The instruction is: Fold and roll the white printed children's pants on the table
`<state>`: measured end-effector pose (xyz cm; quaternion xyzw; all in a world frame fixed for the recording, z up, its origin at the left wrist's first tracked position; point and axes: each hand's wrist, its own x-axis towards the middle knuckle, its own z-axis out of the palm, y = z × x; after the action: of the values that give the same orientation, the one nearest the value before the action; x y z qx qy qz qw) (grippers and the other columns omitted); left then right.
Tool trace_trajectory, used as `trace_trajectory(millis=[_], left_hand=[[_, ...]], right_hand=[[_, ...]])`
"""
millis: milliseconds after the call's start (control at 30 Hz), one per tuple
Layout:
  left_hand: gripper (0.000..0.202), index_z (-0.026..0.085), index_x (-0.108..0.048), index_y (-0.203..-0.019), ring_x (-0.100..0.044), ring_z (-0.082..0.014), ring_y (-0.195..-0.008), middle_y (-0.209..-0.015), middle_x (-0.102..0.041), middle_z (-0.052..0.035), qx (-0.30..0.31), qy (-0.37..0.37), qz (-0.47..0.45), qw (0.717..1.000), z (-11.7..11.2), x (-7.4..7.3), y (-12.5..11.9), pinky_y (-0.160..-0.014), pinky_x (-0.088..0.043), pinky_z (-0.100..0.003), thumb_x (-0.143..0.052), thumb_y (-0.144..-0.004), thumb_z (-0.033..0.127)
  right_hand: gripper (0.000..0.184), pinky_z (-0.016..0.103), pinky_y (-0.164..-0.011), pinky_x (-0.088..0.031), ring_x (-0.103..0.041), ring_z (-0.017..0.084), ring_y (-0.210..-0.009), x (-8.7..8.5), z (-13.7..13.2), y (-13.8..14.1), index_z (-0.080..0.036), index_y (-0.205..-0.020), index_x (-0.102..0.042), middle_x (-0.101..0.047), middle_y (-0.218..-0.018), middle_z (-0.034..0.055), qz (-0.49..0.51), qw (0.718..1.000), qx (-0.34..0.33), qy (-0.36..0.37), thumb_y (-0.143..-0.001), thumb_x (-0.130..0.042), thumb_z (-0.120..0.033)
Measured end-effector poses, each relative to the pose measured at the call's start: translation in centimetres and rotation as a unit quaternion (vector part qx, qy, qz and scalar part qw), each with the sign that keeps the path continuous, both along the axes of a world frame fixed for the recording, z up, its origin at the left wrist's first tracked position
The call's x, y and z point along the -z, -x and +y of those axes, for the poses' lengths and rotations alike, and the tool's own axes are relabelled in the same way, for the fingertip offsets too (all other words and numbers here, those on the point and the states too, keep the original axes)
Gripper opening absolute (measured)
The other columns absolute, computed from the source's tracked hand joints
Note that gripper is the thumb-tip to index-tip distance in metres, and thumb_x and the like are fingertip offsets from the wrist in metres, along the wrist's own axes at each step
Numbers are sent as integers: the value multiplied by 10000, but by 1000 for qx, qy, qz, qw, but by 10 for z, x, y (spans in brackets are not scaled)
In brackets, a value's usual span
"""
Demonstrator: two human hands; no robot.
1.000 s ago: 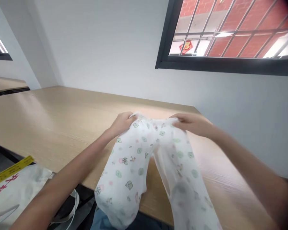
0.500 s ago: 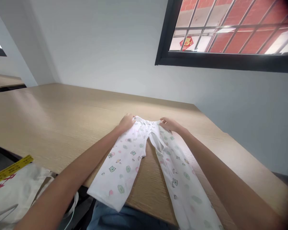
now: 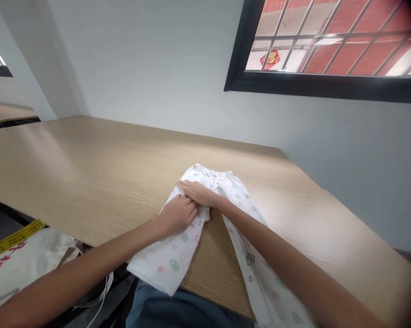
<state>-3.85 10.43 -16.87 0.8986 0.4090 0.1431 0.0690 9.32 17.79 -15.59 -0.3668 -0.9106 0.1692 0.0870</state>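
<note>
The bench [image 3: 89, 173] carries white printed trousers [image 3: 178, 264] at its near edge, one leg overhanging. Left of them, below that edge, a white bag [image 3: 31, 255] shows partly behind the left forearm [image 3: 89, 266]. The right hand [image 3: 199, 193] lies flat on that leg, grip wide; the left hand [image 3: 178, 214] touches it too, grip unclear. A yellow strip [image 3: 16, 238] borders the bag.
</note>
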Motion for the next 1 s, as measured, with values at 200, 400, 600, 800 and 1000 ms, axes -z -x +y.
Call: trace_trajectory(millis=[200, 400, 600, 800, 1000], left_hand=[[451, 173, -259, -1372, -242, -209, -1308, -1408, -305, -54, -7, -63, 30, 998, -77, 9, 19, -1062, -249, -435, -242, -936, 283], [506, 100, -253, -1370, -317, -222, -1274, -1399, -297, -52, 18, -199, 85, 976, -122, 15, 39, -977, -388, -374, -350, -901, 263], [441, 87, -387, -1298, -438, -214, -1189, -1329, -424, -55, 24, -258, 69, 963, -123, 20, 39, -903, -443, -328, -360, -898, 270], [365, 214, -603, -1008, -604, -168, -858, -963, -657, -13, 9, -8, -7, 1000, -97, -26, 31, -741, -487, -287, -250, -933, 275], [328, 188, -541, -1133, -538, -181, -1033, -1133, -590, -47, 118, 62, -32, 991, -30, -60, -47, -854, -437, -300, -307, -909, 240]], right_hand=[[470, 460, -1037, -187, -224, 247, -1300, 16, 52, -3, -175, -1341, -321, -301, -1415, 83, -44, 994, 71, -67, -926, -179, -342], [530, 421, -1065, -143, -138, 249, -1327, 22, 63, 0, -96, -1376, -245, -199, -1451, 102, -57, 987, 138, -51, -921, -200, -364], [467, 378, -1024, -282, -312, 249, -1265, -12, 56, -8, -145, -1306, -406, -350, -1389, 81, -29, 992, 120, 17, -909, -284, -360], [479, 381, -1035, -277, -350, 229, -1246, -48, 4, -78, -234, -1306, -420, -378, -1374, -1, 31, 991, 105, 81, -905, -289, -460], [478, 421, -1056, -255, -339, 242, -1254, -54, -46, -134, -278, -1282, -452, -391, -1361, -21, 14, 977, 149, 155, -889, -318, -514]])
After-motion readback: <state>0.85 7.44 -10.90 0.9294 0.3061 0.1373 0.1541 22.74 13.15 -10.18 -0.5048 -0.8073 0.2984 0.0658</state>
